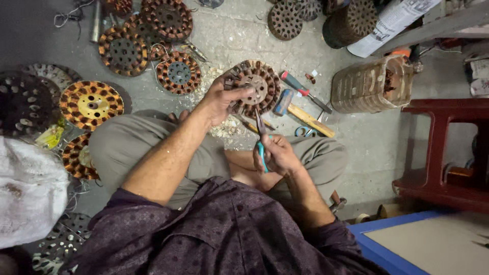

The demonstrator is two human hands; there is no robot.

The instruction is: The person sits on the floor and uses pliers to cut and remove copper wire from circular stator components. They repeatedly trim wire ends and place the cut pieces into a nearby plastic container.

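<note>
Gripping wound motor stator (pixel 254 87) with left hand (pixel 222 99), right hand (pixel 277 154) clamped on teal-handled pliers (pixel 261 137), screwdriver (pixel 304 91) nearby on floor

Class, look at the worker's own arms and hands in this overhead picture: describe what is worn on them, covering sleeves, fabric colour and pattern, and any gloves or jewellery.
Both forearms are bare, with the sleeves of a dark purple shirt with a fine dotted pattern pushed up to about the elbows. The left hand and right hand wear no gloves. No watch, ring or bracelet is visible.
</note>
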